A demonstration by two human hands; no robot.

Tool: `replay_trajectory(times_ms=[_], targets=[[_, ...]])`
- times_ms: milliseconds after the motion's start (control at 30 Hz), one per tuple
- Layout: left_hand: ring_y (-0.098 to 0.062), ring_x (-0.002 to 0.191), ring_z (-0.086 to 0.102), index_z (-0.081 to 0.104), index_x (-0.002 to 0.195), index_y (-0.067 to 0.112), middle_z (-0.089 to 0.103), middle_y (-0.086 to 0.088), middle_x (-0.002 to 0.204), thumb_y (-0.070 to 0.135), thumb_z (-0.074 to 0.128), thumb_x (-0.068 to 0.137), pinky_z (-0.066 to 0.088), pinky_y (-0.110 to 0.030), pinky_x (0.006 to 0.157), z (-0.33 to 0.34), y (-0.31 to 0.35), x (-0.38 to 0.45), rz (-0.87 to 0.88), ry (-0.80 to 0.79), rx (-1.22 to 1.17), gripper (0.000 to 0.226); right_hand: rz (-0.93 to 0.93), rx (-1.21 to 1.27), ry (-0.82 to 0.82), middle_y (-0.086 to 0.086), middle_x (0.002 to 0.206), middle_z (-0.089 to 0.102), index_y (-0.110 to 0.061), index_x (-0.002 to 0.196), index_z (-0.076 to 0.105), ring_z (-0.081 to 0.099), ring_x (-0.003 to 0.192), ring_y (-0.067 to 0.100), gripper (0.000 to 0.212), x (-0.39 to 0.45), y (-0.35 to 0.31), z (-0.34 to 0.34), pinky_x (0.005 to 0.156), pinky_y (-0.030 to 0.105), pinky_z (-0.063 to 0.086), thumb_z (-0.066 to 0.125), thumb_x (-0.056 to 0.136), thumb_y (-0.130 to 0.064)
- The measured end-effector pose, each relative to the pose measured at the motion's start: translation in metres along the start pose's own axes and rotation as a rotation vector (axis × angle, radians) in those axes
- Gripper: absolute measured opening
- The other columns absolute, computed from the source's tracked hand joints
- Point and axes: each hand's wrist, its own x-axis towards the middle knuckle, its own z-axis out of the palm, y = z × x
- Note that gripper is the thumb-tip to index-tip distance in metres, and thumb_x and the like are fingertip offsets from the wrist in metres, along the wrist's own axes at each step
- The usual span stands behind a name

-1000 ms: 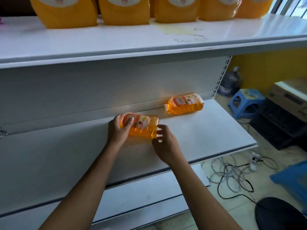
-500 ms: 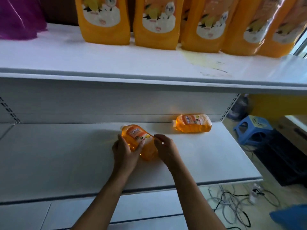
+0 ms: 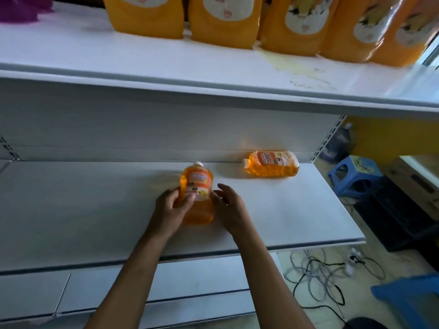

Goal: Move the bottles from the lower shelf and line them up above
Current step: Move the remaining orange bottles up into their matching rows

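While left hand [image 3: 171, 211] grips clear orange plastic bottle [image 3: 197, 193], right hand [image 3: 229, 207] relaxed beside; second orange bottle [image 3: 272, 164] lying near on white metal lower shelf [image 3: 95, 210].

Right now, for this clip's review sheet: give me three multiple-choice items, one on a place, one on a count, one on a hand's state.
1. Where does the far bottle lie?
A. against the lower shelf's back panel
B. on the upper shelf
C. on the floor

2. How many bottles are on the lower shelf?
A. one
B. two
C. four

3. What is the left hand doing?
A. hanging idle
B. gripping the near bottle
C. touching the cables

Key: 1 A, it lies on its side at the back panel; 2 B, near and far bottle only; 3 B, fingers curl round it while the right hand is open beside.
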Motion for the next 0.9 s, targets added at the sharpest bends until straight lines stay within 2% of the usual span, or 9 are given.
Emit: replay_trajectory(times_ms=[67, 167, 267, 367, 467, 567, 700, 767, 900], targets=[[-0.018, 0.105, 0.066, 0.065, 0.116, 0.030, 0.068, 0.000, 0.117, 0.058, 0.062, 0.082, 0.054, -0.037, 0.089, -0.007, 0.003, -0.008, 0.003, -0.091, -0.070, 0.044, 0.000, 0.020, 0.008, 0.011, 0.120, 0.069, -0.012, 0.124, 0.061, 0.069, 0.101, 0.022, 0.025, -0.002, -0.008, 0.005, 0.090, 0.046, 0.058, 0.059, 0.099, -0.014], [-0.003, 0.112, 0.057, 0.045, 0.137, 0.045, 0.057, 0.015, 0.131, 0.056, 0.055, 0.092, 0.046, -0.023, 0.086, -0.018, 0.006, -0.030, 0.018, -0.140, -0.082, 0.048, -0.028, 0.165, 0.107, 0.003, 0.119, 0.068, -0.022, 0.119, 0.062, 0.067, 0.092, 0.005, 0.031, -0.014, -0.018, 0.019, 0.076, 0.028, 0.060, 0.066, 0.093, -0.005], [-0.014, 0.119, 0.058, 0.035, 0.142, 0.045, 0.054, 0.011, 0.134, 0.053, 0.053, 0.092, 0.050, -0.028, 0.091, -0.031, 0.013, -0.055, 0.028, 0.012, -0.169, 0.053, -0.113, 0.282, 0.059, -0.001, 0.122, 0.062, -0.026, 0.127, 0.053, 0.069, 0.093, 0.011, 0.049, -0.029, -0.040, 0.034, 0.071, 0.029, 0.061, 0.071, 0.088, -0.002], [-0.011, 0.117, 0.053, 0.028, 0.131, 0.054, 0.049, 0.013, 0.133, 0.066, 0.055, 0.075, 0.048, -0.036, 0.094, -0.061, 0.023, -0.083, 0.055, 0.118, -0.119, 0.063, -0.261, 0.194, -0.019, -0.010, 0.129, 0.055, -0.029, 0.143, 0.040, 0.069, 0.090, 0.002, 0.072, -0.047, -0.066, 0.056, 0.068, 0.021, 0.060, 0.075, 0.085, -0.004], [-0.018, 0.128, 0.051, 0.031, 0.138, 0.053, 0.046, 0.011, 0.147, 0.064, 0.059, 0.082, 0.046, -0.043, 0.101, -0.103, 0.017, -0.112, 0.034, 0.140, -0.183, 0.063, -0.330, -0.032, -0.093, -0.023, 0.146, 0.035, -0.047, 0.150, 0.023, 0.068, 0.090, 0.004, 0.086, -0.070, -0.093, 0.086, 0.066, 0.015, 0.055, 0.077, 0.086, -0.026], [-0.009, 0.127, 0.045, 0.021, 0.141, 0.056, 0.038, 0.023, 0.144, 0.052, 0.063, 0.077, 0.045, -0.041, 0.102, -0.147, 0.006, -0.139, 0.027, 0.207, -0.248, 0.077, -0.356, -0.136, -0.227, -0.019, 0.156, 0.026, -0.051, 0.150, 0.014, 0.062, 0.099, 0.007, 0.096, -0.089, -0.115, 0.121, 0.067, 0.012, 0.050, 0.077, 0.077, -0.053], [-0.007, 0.119, 0.058, 0.030, 0.145, 0.046, 0.050, 0.016, 0.142, 0.044, 0.073, 0.072, 0.055, -0.021, 0.087, -0.200, -0.010, -0.178, 0.040, 0.241, -0.305, 0.084, -0.380, -0.104, -0.395, -0.012, 0.151, 0.039, -0.060, 0.146, 0.015, 0.065, 0.102, 0.008, 0.096, -0.115, -0.140, 0.168, 0.081, 0.021, 0.056, 0.081, 0.078, -0.046], [-0.010, 0.116, 0.062, 0.032, 0.150, 0.039, 0.055, 0.010, 0.139, 0.041, 0.074, 0.074, 0.056, -0.020, 0.082, -0.223, -0.018, -0.194, 0.053, 0.254, -0.303, 0.087, -0.417, -0.087, -0.461, -0.017, 0.144, 0.044, -0.070, 0.136, 0.016, 0.066, 0.099, 0.004, 0.092, -0.129, -0.153, 0.190, 0.075, 0.017, 0.056, 0.082, 0.078, -0.041], [-0.008, 0.116, 0.062, 0.031, 0.150, 0.040, 0.058, 0.012, 0.136, 0.044, 0.082, 0.073, 0.056, -0.022, 0.086, -0.268, -0.022, -0.224, 0.098, 0.279, -0.319, 0.093, -0.512, -0.104, -0.507, -0.029, 0.139, 0.035, -0.081, 0.122, 0.015, 0.060, 0.105, 0.003, 0.092, -0.154, -0.182, 0.231, 0.073, 0.013, 0.055, 0.083, 0.077, -0.039]])
